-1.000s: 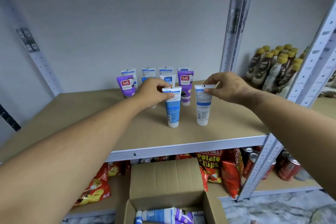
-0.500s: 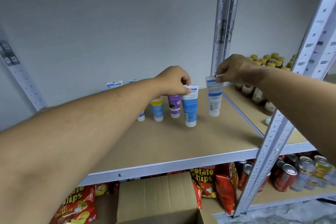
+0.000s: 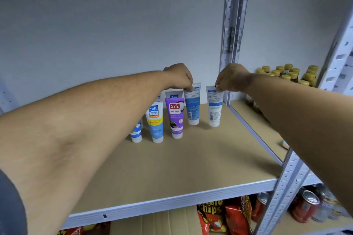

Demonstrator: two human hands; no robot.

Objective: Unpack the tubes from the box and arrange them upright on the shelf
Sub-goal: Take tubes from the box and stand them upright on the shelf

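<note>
My left hand (image 3: 179,76) pinches the top edge of a blue-and-white tube (image 3: 192,107) standing cap-down on the tan shelf board (image 3: 191,162). To its right my right hand (image 3: 232,78) pinches the top of a white tube (image 3: 214,107), also upright on its cap. Left of them stand a purple Safi tube (image 3: 175,117), a blue Safi tube with a yellow band (image 3: 155,122) and a small blue tube (image 3: 136,132), partly behind my left forearm. More tubes stand behind, mostly hidden. A flap of the cardboard box (image 3: 162,223) shows below the shelf.
A grey metal upright (image 3: 234,30) stands behind the tubes and another (image 3: 286,187) at the front right corner. Bottles with yellow caps (image 3: 286,72) fill the neighbouring shelf. Red chip bags (image 3: 225,215) and drink cans (image 3: 305,204) sit on the shelf below.
Both hands have carried their tubes further back on the shelf, into line beside the purple tube. The view has tilted up, and the box has nearly dropped out of sight.
</note>
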